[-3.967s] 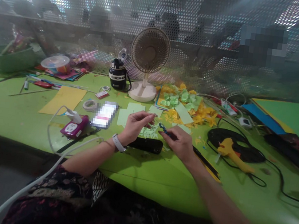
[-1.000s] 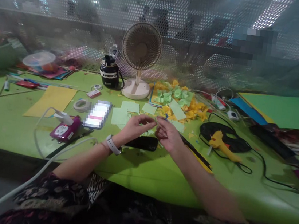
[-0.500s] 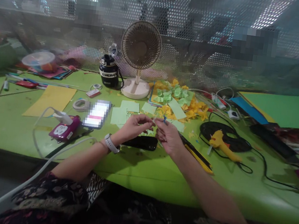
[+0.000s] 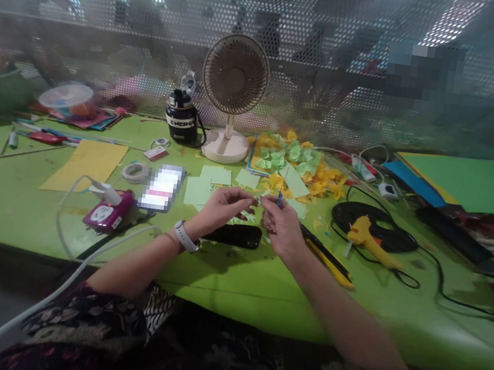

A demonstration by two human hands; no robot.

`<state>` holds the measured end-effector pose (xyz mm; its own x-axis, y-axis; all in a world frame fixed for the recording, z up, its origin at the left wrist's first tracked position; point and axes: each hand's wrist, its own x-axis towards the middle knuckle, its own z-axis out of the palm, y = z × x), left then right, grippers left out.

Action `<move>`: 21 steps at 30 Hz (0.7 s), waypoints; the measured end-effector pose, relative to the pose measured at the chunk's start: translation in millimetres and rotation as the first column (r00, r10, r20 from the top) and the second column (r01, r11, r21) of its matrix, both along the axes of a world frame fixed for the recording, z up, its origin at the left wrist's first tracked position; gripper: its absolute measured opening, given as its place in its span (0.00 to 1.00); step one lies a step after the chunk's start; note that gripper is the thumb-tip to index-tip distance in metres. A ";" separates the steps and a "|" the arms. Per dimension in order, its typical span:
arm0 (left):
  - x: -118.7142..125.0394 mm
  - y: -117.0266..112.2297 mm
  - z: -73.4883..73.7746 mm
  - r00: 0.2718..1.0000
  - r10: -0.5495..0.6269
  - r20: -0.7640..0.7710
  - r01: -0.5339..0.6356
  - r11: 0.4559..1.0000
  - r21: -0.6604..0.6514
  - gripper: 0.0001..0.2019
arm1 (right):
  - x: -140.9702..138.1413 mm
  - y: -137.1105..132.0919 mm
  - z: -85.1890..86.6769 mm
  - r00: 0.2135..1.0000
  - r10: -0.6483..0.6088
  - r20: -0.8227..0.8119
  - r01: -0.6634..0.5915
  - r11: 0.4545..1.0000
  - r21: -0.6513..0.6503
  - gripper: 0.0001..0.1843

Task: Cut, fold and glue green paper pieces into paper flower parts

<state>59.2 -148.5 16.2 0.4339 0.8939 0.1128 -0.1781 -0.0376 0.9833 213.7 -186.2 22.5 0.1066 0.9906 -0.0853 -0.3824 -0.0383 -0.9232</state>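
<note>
My left hand (image 4: 221, 209), with a white watch on its wrist, pinches a small pale-green paper piece (image 4: 257, 201) just above the green table (image 4: 234, 280). My right hand (image 4: 282, 223) is closed on a small blue-handled tool (image 4: 279, 199) whose tip meets that paper piece. The two hands nearly touch at the fingertips. A black oblong case (image 4: 233, 235) lies on the table right under them, and pale-green paper squares (image 4: 203, 188) lie just beyond.
A desk fan (image 4: 232, 95) and black bottle (image 4: 183, 119) stand behind. Folded green and yellow paper (image 4: 297, 167) is heaped right of the fan. A yellow glue gun (image 4: 369, 240), a utility knife (image 4: 326, 257), a phone (image 4: 162, 187), tape (image 4: 136, 171), and a magenta plug adapter (image 4: 107, 212) lie around.
Four seconds ago my hands were a little apart; they have come together at the paper piece. In the last second they have barely moved.
</note>
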 end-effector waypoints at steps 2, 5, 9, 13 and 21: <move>0.7 1.3 0.4 0.999 0.024 0.023 -0.023 0.999 -0.037 0.15 | 2.9 0.4 -0.3 0.999 0.006 0.047 -0.006 1.000 0.000 0.19; -0.2 5.2 2.8 0.994 0.095 0.054 -0.092 0.994 -0.066 0.17 | 9.6 -0.4 1.5 0.969 0.000 0.246 -0.016 0.998 0.065 0.19; -3.2 9.8 6.7 0.985 0.154 0.080 -0.149 0.986 -0.070 0.20 | 16.1 -3.1 5.3 0.771 -0.113 0.627 -0.051 0.970 0.237 0.25; -3.4 9.7 7.8 0.986 0.120 0.115 -0.113 0.992 -0.063 0.21 | 17.4 -3.3 4.7 0.548 -0.187 0.815 -0.130 0.944 0.304 0.24; 0.4 6.1 3.9 0.970 0.076 0.231 -0.055 0.994 -0.097 0.16 | 22.4 1.6 0.0 0.420 -0.258 0.870 -0.129 0.932 0.339 0.22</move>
